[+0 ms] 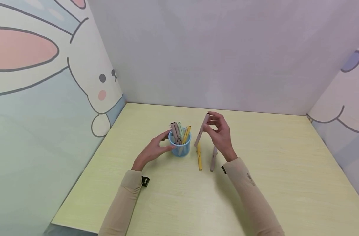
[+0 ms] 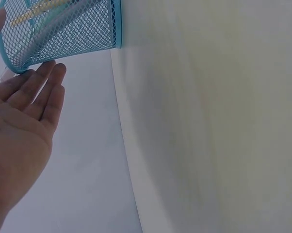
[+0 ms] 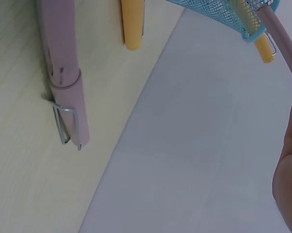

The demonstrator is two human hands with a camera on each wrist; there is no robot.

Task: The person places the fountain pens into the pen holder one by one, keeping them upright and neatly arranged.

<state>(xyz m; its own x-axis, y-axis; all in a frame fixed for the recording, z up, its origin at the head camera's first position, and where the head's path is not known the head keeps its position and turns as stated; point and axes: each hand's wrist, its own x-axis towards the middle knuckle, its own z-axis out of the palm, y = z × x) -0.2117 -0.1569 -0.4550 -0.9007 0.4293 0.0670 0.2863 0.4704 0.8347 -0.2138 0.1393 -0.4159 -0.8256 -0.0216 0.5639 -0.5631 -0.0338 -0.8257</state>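
A light blue mesh pen cup (image 1: 175,152) stands upright on the table, holding several mauve, green and yellow pens. My left hand (image 1: 153,150) holds it near the rim, thumb in front and fingers behind; in the left wrist view, the fingertips touch the mesh cup (image 2: 83,34). Just right of the cup, my right hand (image 1: 221,132) pinches a mauve pen (image 1: 201,131) by its upper part. That pen slants, its lower end beside the cup. On the table below lie a yellow pen (image 1: 200,160) and another mauve pen (image 1: 213,162), whose metal clip shows in the right wrist view.
The pale yellow table (image 1: 285,170) reaches back to a plain grey wall (image 1: 226,59). Side walls with cartoon animals, such as a rabbit (image 1: 88,72), close it in on the left and right.
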